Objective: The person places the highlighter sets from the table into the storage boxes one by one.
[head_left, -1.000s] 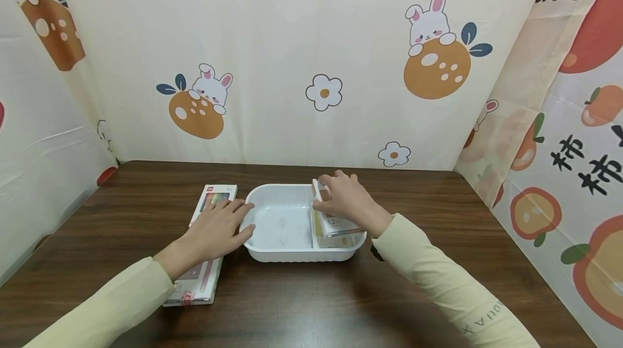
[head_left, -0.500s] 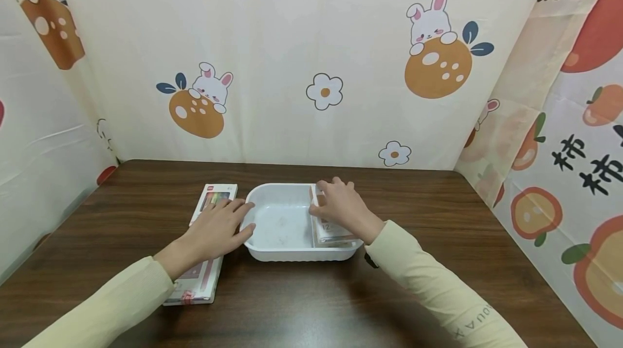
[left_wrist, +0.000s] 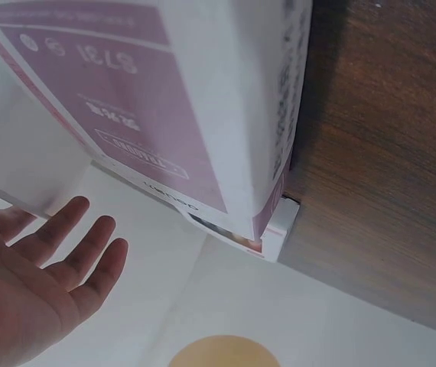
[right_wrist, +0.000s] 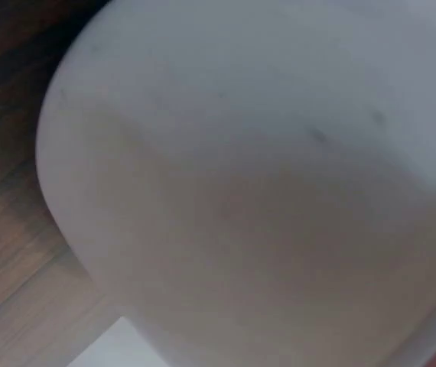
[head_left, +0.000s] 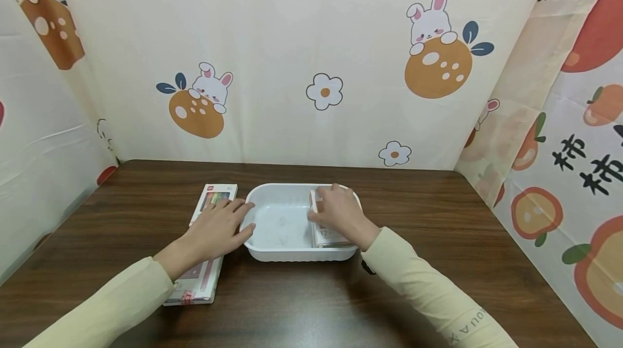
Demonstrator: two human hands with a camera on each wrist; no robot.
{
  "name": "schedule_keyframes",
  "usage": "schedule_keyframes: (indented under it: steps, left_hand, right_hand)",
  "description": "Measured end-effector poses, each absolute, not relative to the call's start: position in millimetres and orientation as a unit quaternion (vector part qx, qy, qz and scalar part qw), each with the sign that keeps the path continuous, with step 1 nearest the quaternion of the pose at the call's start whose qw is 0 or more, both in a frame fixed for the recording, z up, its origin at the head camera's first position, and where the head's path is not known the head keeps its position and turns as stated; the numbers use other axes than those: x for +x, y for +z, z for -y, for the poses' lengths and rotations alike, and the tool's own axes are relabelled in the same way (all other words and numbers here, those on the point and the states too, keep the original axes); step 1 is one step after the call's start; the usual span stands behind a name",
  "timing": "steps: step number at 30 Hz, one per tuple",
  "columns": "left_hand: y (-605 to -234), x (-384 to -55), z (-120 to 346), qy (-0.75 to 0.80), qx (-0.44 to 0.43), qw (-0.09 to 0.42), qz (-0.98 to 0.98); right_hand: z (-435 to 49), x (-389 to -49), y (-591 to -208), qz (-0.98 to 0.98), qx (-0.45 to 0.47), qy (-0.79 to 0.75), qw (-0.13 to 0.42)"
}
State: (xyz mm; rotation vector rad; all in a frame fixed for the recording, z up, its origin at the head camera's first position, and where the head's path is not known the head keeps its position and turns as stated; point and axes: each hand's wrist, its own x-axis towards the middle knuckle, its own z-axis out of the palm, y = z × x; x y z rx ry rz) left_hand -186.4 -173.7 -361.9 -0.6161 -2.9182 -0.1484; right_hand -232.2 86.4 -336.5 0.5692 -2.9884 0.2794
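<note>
My left hand (head_left: 214,231) spreads its fingers at the left rim of a white plastic basin (head_left: 279,221); they look fairly straight in the left wrist view too. With its thumb and fingers my right hand (head_left: 338,212) grips a small flat white box (head_left: 326,238) marked "12". That box lies in the right part of the basin, its far end mostly covered by the hand. Under and beside my left forearm is a long white box (head_left: 201,286); its purple panel (left_wrist: 111,84) shows large in the left wrist view. The right wrist view shows mainly the basin wall (right_wrist: 203,99), blurred.
Beyond the left hand, a white box end (head_left: 216,195) carries a picture of coloured sticks. Everything stands on a dark wooden table (head_left: 287,304). A printed cloth (head_left: 272,66) hangs behind the table's far edge and along both sides.
My right hand has lowered the small white box into the right part of the basin, so it now lies flat over what showed there before. My left hand has stayed in place.
</note>
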Motion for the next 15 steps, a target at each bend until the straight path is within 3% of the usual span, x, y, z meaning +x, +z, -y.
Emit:
schedule_keyframes:
  steps: [6,15]
  left_hand:
    - [-362.4,-186.5,173.6,-0.053,-0.206,0.077,0.974]
    - [-363.0,-186.7,174.5,-0.049,-0.207,0.079,0.974]
  right_hand:
    - [-87.1,-231.1,-340.9,0.975,0.196,0.090,0.063]
    - [-87.5,-231.7,-343.5,0.976,0.185,0.099,0.050]
